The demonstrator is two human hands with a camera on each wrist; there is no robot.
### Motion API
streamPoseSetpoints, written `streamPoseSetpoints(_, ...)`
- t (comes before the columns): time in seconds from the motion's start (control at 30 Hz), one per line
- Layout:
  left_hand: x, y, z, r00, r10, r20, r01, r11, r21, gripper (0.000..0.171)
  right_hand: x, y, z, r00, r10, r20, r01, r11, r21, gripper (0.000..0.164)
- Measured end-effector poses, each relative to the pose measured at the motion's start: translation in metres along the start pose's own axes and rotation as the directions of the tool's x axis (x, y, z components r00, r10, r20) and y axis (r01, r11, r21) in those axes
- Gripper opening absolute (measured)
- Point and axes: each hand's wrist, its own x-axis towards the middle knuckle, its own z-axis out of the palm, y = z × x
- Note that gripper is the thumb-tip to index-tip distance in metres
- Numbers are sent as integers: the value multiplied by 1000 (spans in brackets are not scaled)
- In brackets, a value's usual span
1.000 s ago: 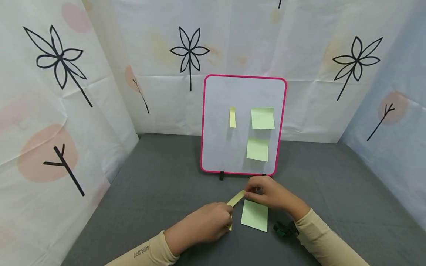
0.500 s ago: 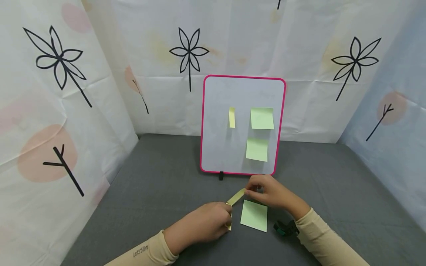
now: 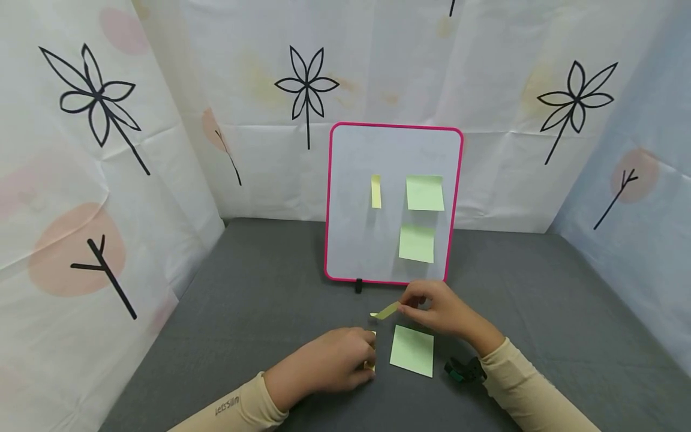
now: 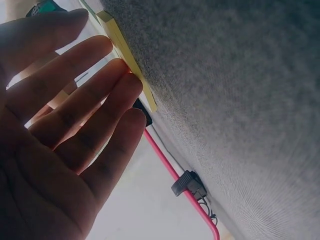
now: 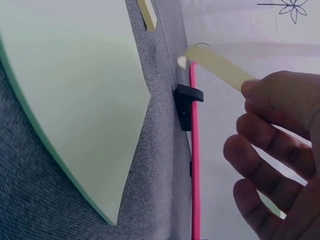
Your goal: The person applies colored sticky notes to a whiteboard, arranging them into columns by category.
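Observation:
My right hand (image 3: 436, 309) pinches one end of a narrow yellow sticky note (image 3: 387, 310) between thumb and forefinger, just in front of the whiteboard's lower edge. In the right wrist view the strip (image 5: 222, 67) curls at its free end, apart from the pad. My left hand (image 3: 340, 360) rests on the table, its fingertips against the narrow yellow sticky note pad (image 4: 125, 52); in the left wrist view the fingers are fairly straight. Between the hands lies a square green sticky note pad (image 3: 412, 351).
A pink-framed whiteboard (image 3: 367, 147) stands upright on black feet (image 3: 358, 286) at the back. It bears one yellow strip (image 3: 376, 192) and two green notes, one upper (image 3: 424, 193) and one lower (image 3: 417, 243). A dark strapped object (image 3: 464, 370) sits by the right wrist.
The yellow strip has come off the pad, moving slightly up and right with my right hand, and its loose end now curls. My left hand stays at the pad, its fingers slightly more spread.

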Motion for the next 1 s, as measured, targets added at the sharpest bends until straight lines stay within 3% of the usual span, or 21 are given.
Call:
streamPoseSetpoints(0.3, 3, -4, 6, 997, 68, -48, -67, 997, 26, 9, 5, -6, -2, 998, -14, -65, 11, 998, -54, 21)
streamPoseSetpoints(0.7, 0, -5, 4, 996, 64, -62, -64, 998, 4, 10, 35, -19, -13, 988, -6, -152, -15, 990, -140, 24)
streamPoseSetpoints(1.0, -1, -4, -2, 998, 44, -45, -44, 999, 15, 9, 55, -28, -16, 959, 8, -283, -75, 971, -226, 17)
